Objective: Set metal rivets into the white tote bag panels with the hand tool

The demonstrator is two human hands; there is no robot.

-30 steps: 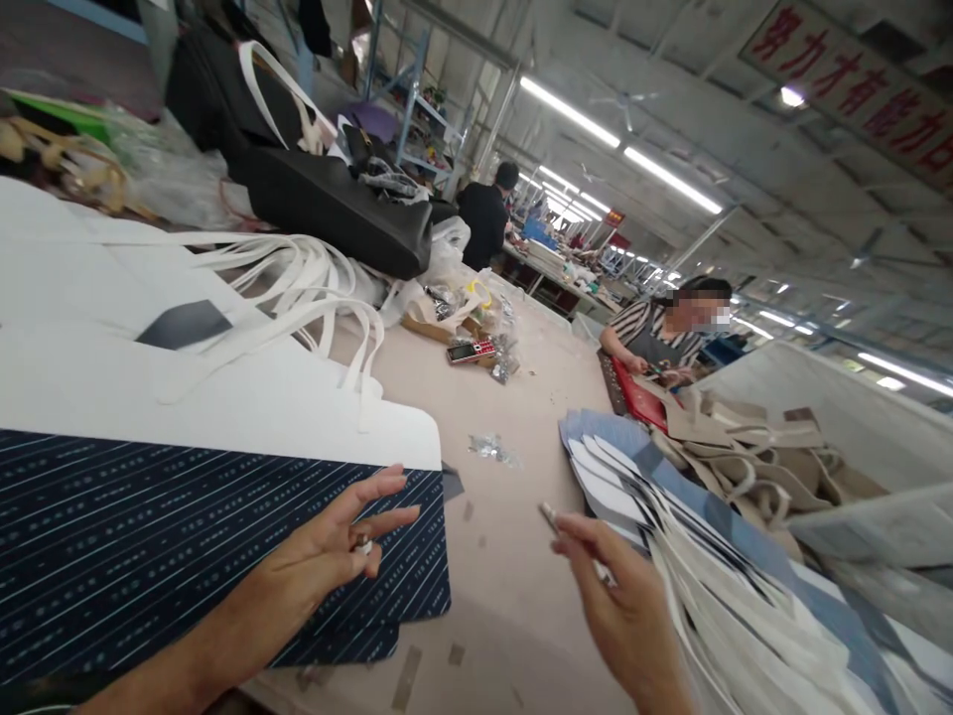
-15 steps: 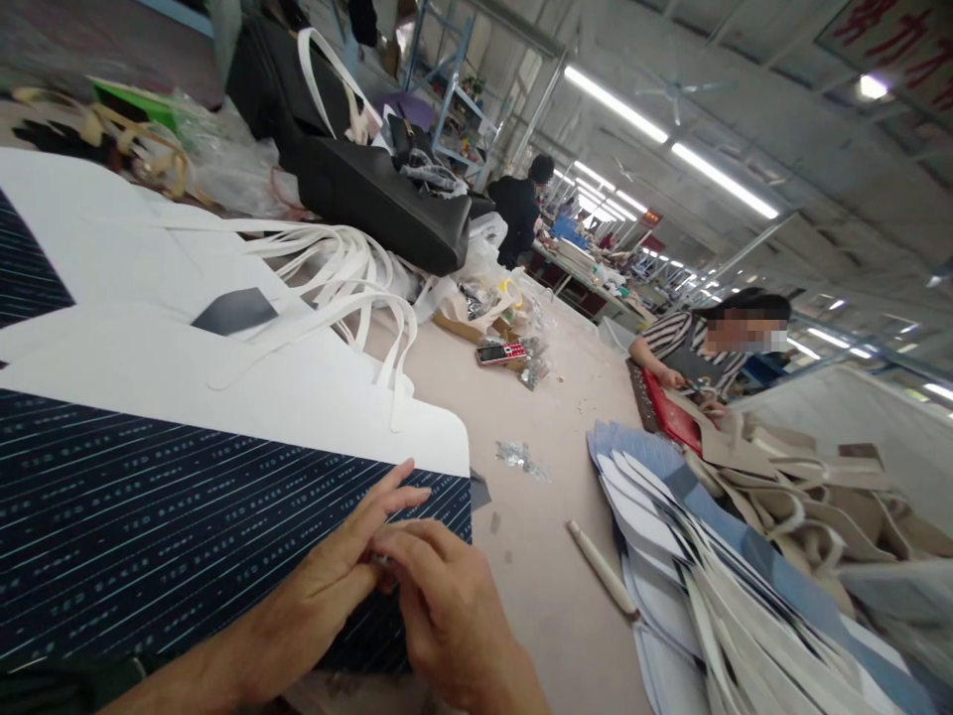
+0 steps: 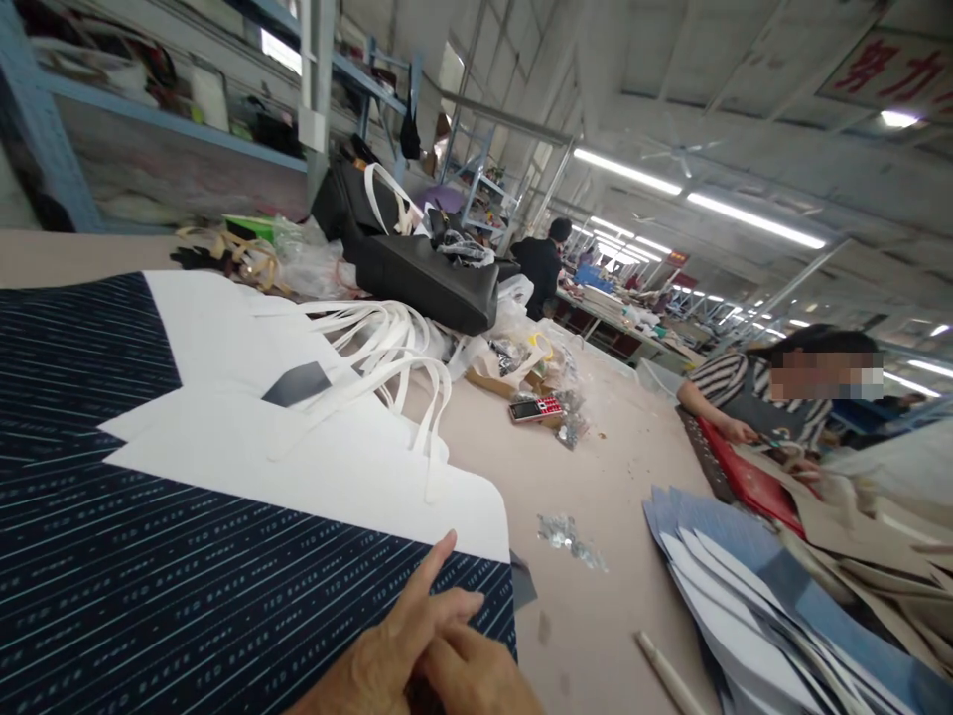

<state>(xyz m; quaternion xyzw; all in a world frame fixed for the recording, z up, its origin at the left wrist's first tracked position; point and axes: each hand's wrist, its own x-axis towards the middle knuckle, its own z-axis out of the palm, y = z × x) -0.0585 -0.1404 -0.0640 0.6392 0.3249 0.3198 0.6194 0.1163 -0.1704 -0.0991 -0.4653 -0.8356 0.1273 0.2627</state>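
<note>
At the bottom centre my two hands meet, low over a dark blue striped lining [image 3: 245, 586] printed with "TED BAKER". My left hand [image 3: 394, 645] stretches one finger forward while its other fingers bend in towards my right hand. My right hand [image 3: 480, 675] is closed, its fingers curled against the left. Whatever sits between them is hidden. Beyond the hands lie white panels [image 3: 245, 437] with long white straps [image 3: 394, 387] and a grey patch [image 3: 298, 384]. Small shiny metal pieces [image 3: 570, 539] are scattered on the table to the right.
A pen-like beige tool [image 3: 666, 670] and a stack of white-and-blue panels [image 3: 745, 596] lie to the right. Further back are a phone [image 3: 536, 408], plastic bags and a black bag [image 3: 424, 283]. A co-worker [image 3: 789, 387] handles beige pieces at right.
The view has tilted up and left, so hands and table sit lower in the picture. My hands stay together, the right one curled closer under the left.
</note>
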